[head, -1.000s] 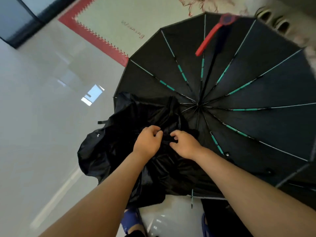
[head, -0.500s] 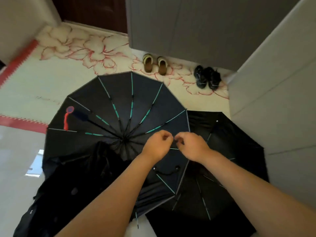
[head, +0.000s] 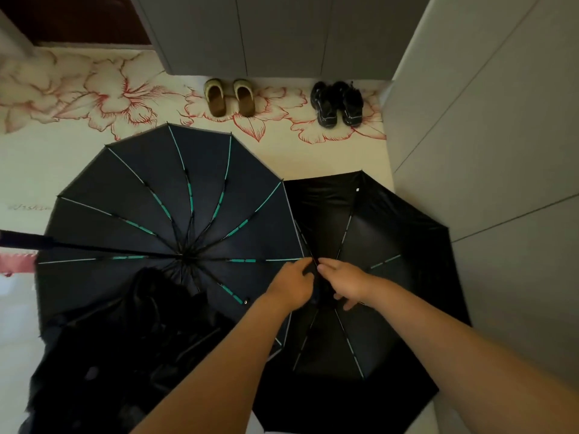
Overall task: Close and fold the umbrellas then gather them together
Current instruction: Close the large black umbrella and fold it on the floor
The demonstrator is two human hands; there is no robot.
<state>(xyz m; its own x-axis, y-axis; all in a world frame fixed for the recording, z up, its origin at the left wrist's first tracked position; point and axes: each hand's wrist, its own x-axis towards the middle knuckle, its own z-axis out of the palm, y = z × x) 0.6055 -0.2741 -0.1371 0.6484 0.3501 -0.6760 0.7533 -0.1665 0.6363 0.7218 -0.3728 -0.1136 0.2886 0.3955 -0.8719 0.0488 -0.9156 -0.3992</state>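
Observation:
Three umbrellas lie on the floor. A large navy umbrella with teal ribs is open and upside down at the left, its shaft pointing to the left edge. A black open umbrella lies beside it on the right, also upside down. A collapsed, crumpled black umbrella rests at the lower left, overlapping the navy one. My left hand and my right hand meet at the hub of the black open umbrella, both closed around its dark shaft, which they mostly hide.
A grey cabinet stands at the back and a grey wall close on the right. Tan slippers and black shoes sit on the flowered mat beyond the umbrellas. Shiny tile floor lies at the left.
My view swung right, away from the crumpled umbrella. Both hands left it, passed over the navy umbrella and now grip the centre of the black open umbrella.

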